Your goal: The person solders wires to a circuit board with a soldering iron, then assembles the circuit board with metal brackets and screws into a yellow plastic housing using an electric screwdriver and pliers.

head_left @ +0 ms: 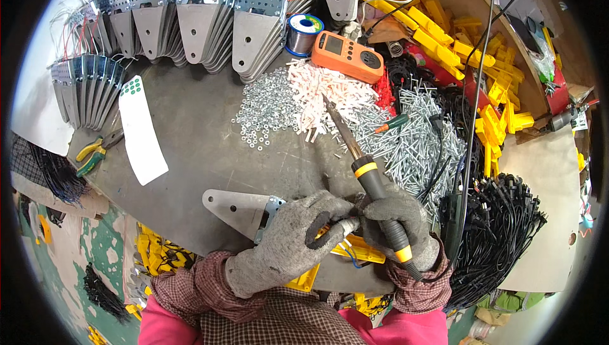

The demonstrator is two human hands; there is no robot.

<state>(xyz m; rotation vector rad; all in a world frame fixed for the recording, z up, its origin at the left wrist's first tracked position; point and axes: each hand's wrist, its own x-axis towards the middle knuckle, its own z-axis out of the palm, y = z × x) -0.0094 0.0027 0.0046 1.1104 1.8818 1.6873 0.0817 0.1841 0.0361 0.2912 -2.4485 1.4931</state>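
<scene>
Both of my hands wear grey work gloves and meet near the table's front edge. My right hand (411, 225) is wrapped round the black-and-yellow handle of a soldering iron (374, 183), its metal tip pointing up and away from me. My left hand (287, 237) is closed in a pinch beside the right fingers; what lies between its fingertips is hidden. Thin blue and white wires (351, 255) show just below the fingers, over a yellow plastic part (365, 251). A grey metal bracket (231, 208) with a perforated end lies partly under my left hand.
Ahead lie piles of nuts (266, 100), white plastic sleeves (327, 94) and screws (406, 135), with an orange meter (347, 57) and a solder spool (303, 35) behind. Stacked brackets (257, 34) line the back left. Pliers (95, 154), a white strip (143, 135) and black cables (498, 237) flank these.
</scene>
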